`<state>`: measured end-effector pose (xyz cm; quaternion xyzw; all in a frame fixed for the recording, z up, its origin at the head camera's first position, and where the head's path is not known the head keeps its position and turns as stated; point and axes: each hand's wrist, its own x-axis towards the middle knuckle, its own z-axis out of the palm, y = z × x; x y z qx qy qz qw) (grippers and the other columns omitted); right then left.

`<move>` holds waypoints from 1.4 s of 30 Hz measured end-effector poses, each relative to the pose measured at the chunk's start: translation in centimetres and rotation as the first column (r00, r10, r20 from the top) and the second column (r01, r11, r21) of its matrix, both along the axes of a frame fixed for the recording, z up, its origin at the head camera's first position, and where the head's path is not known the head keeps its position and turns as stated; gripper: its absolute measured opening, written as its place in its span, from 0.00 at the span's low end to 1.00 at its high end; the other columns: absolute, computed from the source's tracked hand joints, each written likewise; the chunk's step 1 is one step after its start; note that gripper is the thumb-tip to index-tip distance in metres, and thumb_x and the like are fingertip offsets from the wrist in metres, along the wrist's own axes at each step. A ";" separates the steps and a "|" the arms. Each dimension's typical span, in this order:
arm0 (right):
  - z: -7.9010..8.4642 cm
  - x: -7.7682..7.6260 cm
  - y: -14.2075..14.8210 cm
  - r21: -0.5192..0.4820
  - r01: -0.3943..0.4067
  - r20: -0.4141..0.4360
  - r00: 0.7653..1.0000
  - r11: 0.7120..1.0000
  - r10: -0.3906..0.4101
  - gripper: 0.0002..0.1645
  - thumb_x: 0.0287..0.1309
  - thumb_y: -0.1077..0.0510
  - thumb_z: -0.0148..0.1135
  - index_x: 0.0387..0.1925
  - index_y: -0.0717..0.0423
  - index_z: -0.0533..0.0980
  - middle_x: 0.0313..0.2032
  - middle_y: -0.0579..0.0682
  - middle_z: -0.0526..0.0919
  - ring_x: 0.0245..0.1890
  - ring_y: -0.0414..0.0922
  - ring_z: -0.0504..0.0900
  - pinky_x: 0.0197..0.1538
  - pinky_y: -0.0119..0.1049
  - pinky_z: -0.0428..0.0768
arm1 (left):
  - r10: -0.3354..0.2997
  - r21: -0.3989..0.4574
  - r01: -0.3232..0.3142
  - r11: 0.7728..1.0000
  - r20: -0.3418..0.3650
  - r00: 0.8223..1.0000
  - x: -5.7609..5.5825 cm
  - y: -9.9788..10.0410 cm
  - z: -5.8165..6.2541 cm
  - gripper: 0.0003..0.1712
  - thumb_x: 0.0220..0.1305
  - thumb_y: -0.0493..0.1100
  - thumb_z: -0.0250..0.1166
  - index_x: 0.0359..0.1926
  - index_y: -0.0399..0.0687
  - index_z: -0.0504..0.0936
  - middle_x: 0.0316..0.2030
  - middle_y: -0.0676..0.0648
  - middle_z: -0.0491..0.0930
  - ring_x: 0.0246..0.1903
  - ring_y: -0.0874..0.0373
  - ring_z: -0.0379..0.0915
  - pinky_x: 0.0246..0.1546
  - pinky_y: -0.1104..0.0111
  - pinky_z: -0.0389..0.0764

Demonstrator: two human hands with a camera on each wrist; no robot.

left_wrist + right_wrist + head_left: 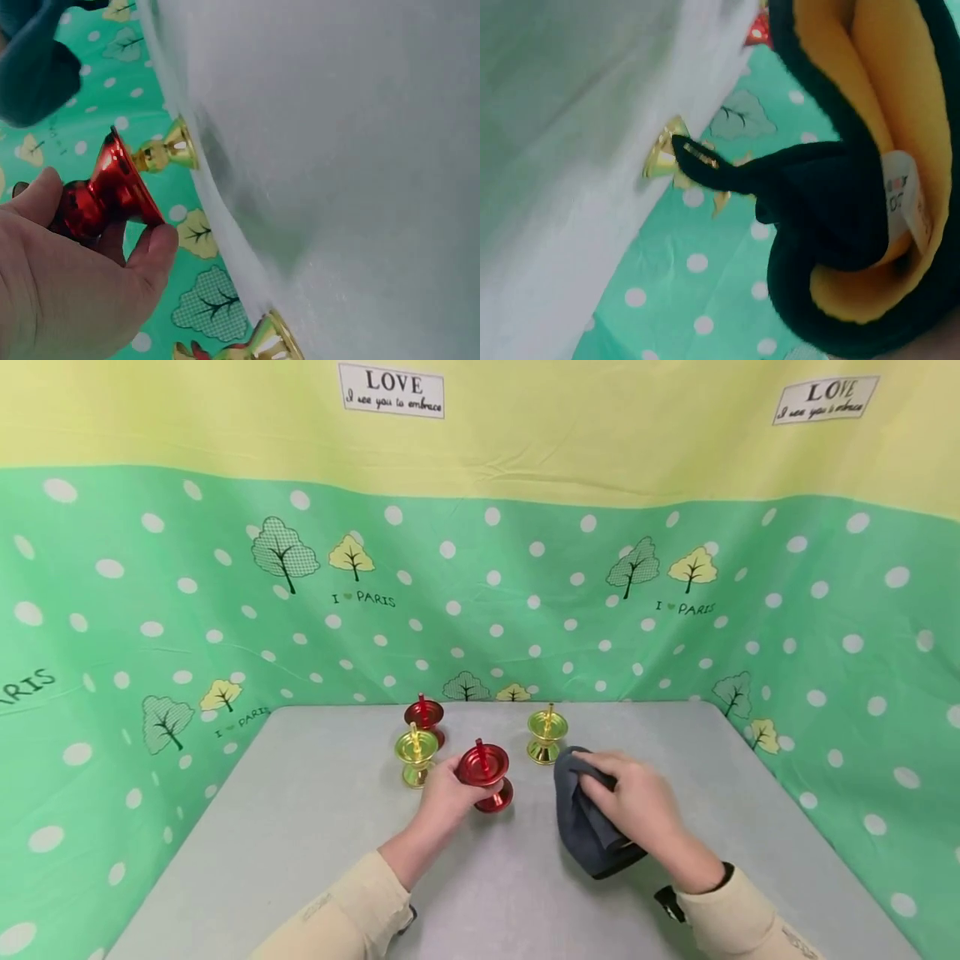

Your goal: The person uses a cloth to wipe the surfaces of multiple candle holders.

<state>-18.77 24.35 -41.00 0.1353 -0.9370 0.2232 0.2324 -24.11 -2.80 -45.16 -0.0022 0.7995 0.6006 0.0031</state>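
A shiny red candle holder (483, 766), goblet-shaped with a short upright stick in its dish, is in my left hand (447, 793). In the left wrist view, thumb and fingers grip the red candle holder (101, 191) around its stem and base, clear of the tabletop. My right hand (637, 802) grips a folded dark blue-grey cloth (581, 827) to the right of it. The cloth's orange-yellow inner side (900, 75) and a white label (906, 195) show in the right wrist view.
A gold candle holder (416, 758) and a second red one (424, 717) stand left of the held one. Another gold candle holder (547, 735) stands behind the cloth. All are on a grey table (315, 827), with a green polka-dot curtain (495, 593) behind it.
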 end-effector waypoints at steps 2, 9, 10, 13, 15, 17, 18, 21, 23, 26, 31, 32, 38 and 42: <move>0.4 0.2 0.8 -0.058 -0.005 0.013 1.000 0.998 0.006 0.19 0.67 0.56 0.73 0.58 0.47 0.88 0.53 0.56 0.92 0.53 0.58 0.91 0.51 0.57 0.88 | -0.009 -0.032 0.009 0.999 -0.002 1.000 -0.5 0.3 -0.2 0.34 0.51 0.38 0.85 0.59 0.35 0.84 0.54 0.37 0.89 0.58 0.44 0.85 0.64 0.49 0.83; 1.2 0.7 3.0 -0.215 0.008 0.035 0.999 0.977 -0.001 0.18 0.69 0.60 0.71 0.59 0.52 0.87 0.57 0.59 0.90 0.57 0.60 0.89 0.55 0.47 0.89 | -0.042 -0.069 0.042 0.997 0.001 0.999 -2.1 1.9 -1.0 0.35 0.51 0.42 0.86 0.60 0.36 0.84 0.55 0.37 0.89 0.59 0.45 0.85 0.65 0.51 0.82; 1.2 0.8 3.2 -0.225 0.004 0.027 1.000 0.974 0.002 0.18 0.68 0.60 0.72 0.58 0.53 0.88 0.56 0.59 0.90 0.57 0.60 0.89 0.55 0.39 0.88 | -0.053 -0.074 0.052 0.996 -0.001 0.999 -2.4 2.3 -1.2 0.35 0.52 0.42 0.86 0.60 0.36 0.84 0.55 0.38 0.89 0.59 0.45 0.84 0.66 0.51 0.82; 1.1 1.0 3.6 -0.242 -0.007 0.010 1.000 0.970 0.010 0.18 0.67 0.61 0.73 0.57 0.53 0.88 0.55 0.58 0.91 0.56 0.59 0.89 0.54 0.18 0.79 | -0.072 -0.082 0.073 0.994 0.009 0.997 -3.0 3.2 -1.6 0.34 0.52 0.40 0.86 0.59 0.38 0.85 0.55 0.39 0.89 0.60 0.45 0.84 0.66 0.51 0.83; 1.0 1.1 3.7 -0.252 -0.011 0.006 1.000 0.968 0.013 0.18 0.67 0.61 0.73 0.57 0.53 0.88 0.55 0.59 0.91 0.56 0.59 0.89 0.53 0.12 0.73 | -0.077 -0.098 0.077 0.992 0.004 0.997 -3.5 3.8 -1.9 0.33 0.52 0.40 0.86 0.59 0.37 0.85 0.55 0.39 0.89 0.60 0.45 0.84 0.65 0.52 0.83; 1.1 1.2 3.8 -0.256 -0.008 0.008 1.000 0.967 0.011 0.18 0.68 0.60 0.72 0.58 0.53 0.88 0.55 0.58 0.91 0.56 0.59 0.89 0.53 0.10 0.71 | -0.070 -0.111 0.069 0.991 0.003 0.998 -3.9 4.3 -2.0 0.33 0.51 0.39 0.86 0.58 0.37 0.85 0.54 0.39 0.89 0.59 0.46 0.84 0.65 0.52 0.83; 1.1 1.2 3.8 -0.259 -0.006 0.010 1.000 0.966 0.009 0.18 0.68 0.60 0.72 0.58 0.53 0.88 0.55 0.58 0.91 0.56 0.59 0.89 0.53 0.10 0.71 | -0.065 -0.116 0.064 0.991 0.002 0.998 -4.1 4.6 -2.0 0.33 0.51 0.39 0.86 0.58 0.37 0.85 0.54 0.39 0.89 0.59 0.46 0.84 0.64 0.53 0.84; 1.2 1.3 4.0 -0.268 0.005 0.018 1.000 0.963 0.000 0.18 0.68 0.60 0.72 0.58 0.53 0.87 0.56 0.58 0.90 0.57 0.59 0.89 0.53 0.09 0.69 | -0.065 -0.138 0.064 0.988 0.001 0.998 -4.6 5.2 -2.1 0.32 0.50 0.37 0.86 0.57 0.37 0.86 0.54 0.38 0.89 0.58 0.46 0.84 0.63 0.53 0.84; 1.2 1.3 4.1 -0.271 0.010 0.021 1.000 0.963 -0.004 0.18 0.68 0.61 0.72 0.58 0.53 0.87 0.56 0.59 0.90 0.57 0.59 0.89 0.53 0.08 0.68 | -0.074 -0.159 0.074 0.985 0.006 0.997 -4.9 5.5 -2.1 0.32 0.50 0.36 0.86 0.57 0.37 0.86 0.54 0.39 0.89 0.58 0.46 0.83 0.63 0.53 0.84; 1.2 1.4 4.2 -0.271 0.012 0.025 1.000 0.963 -0.006 0.18 0.68 0.61 0.72 0.58 0.54 0.87 0.56 0.59 0.90 0.58 0.60 0.88 0.53 0.07 0.68 | -0.075 -0.189 0.076 0.979 0.013 0.997 -5.4 5.8 -2.2 0.32 0.50 0.36 0.86 0.57 0.38 0.86 0.54 0.39 0.89 0.59 0.46 0.83 0.64 0.52 0.84; 1.1 1.3 4.2 -0.274 0.015 0.042 0.999 0.962 -0.003 0.18 0.69 0.60 0.71 0.59 0.54 0.87 0.57 0.59 0.90 0.59 0.59 0.88 0.52 0.08 0.69 | -0.027 -0.198 0.028 0.980 0.012 1.000 -6.8 5.7 -2.5 0.33 0.51 0.36 0.85 0.59 0.37 0.85 0.56 0.38 0.88 0.62 0.44 0.82 0.66 0.52 0.83; 1.1 1.3 4.3 -0.276 0.017 0.046 0.999 0.961 -0.004 0.18 0.69 0.60 0.71 0.59 0.54 0.87 0.57 0.59 0.90 0.59 0.59 0.88 0.52 0.08 0.69 | -0.018 -0.201 0.019 0.979 0.006 1.000 -7.1 5.6 -2.6 0.33 0.51 0.36 0.85 0.59 0.36 0.85 0.57 0.37 0.88 0.62 0.44 0.82 0.66 0.52 0.82; 1.1 1.1 4.3 -0.280 0.028 0.076 0.997 0.960 -0.007 0.18 0.70 0.58 0.70 0.59 0.53 0.87 0.58 0.58 0.90 0.59 0.59 0.88 0.53 0.10 0.70 | 0.018 -0.224 -0.020 0.974 -0.013 1.000 -9.0 5.3 -2.7 0.30 0.52 0.38 0.85 0.56 0.37 0.86 0.55 0.37 0.89 0.60 0.43 0.83 0.65 0.52 0.83; 1.0 1.0 4.2 -0.279 0.028 0.077 0.997 0.960 -0.007 0.18 0.70 0.58 0.71 0.59 0.52 0.87 0.57 0.58 0.90 0.59 0.59 0.88 0.53 0.10 0.70 | 0.055 -0.245 -0.054 0.968 -0.001 0.998 -10.2 5.4 -2.6 0.30 0.52 0.40 0.86 0.56 0.38 0.86 0.54 0.38 0.90 0.59 0.43 0.84 0.64 0.53 0.83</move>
